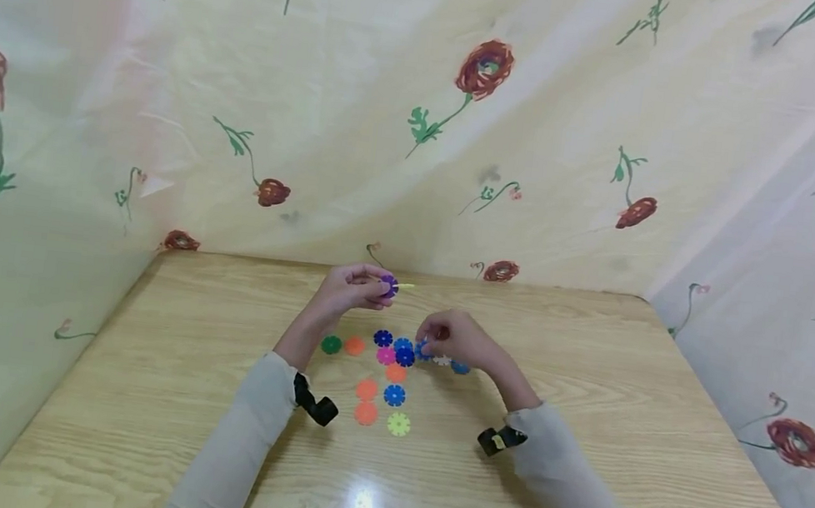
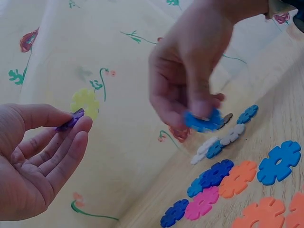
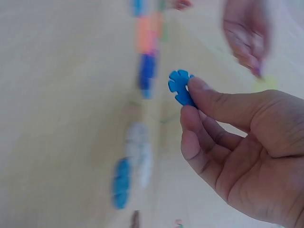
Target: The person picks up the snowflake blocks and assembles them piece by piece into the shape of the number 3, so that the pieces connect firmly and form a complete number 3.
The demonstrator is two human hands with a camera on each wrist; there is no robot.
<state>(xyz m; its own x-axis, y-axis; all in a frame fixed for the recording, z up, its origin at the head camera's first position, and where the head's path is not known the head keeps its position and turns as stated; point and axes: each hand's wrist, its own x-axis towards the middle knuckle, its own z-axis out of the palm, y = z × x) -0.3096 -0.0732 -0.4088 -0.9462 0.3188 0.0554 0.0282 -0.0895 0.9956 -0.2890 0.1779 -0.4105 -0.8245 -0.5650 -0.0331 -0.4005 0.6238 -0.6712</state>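
My left hand point(image 1: 350, 289) is raised over the back of the table, pinching a purple notched plastic disc point(image 2: 71, 120) between thumb and fingers. A yellow notched disc point(image 2: 85, 100) sticks out beyond the purple one and appears joined to it. Lower and to the right, my right hand point(image 1: 464, 338) pinches a blue notched disc point(image 3: 179, 86) by its edge. In the left wrist view that blue disc hangs above a group of white and blue discs. The two held parts are apart from each other.
On the wooden table point(image 1: 206, 432) lie several more notched discs: a green one point(image 1: 332, 345), a pink one point(image 1: 386, 355), a yellow-green one point(image 1: 399, 424), plus orange, white and blue ones. A flowered cloth point(image 1: 363, 115) hangs behind the table's back edge.
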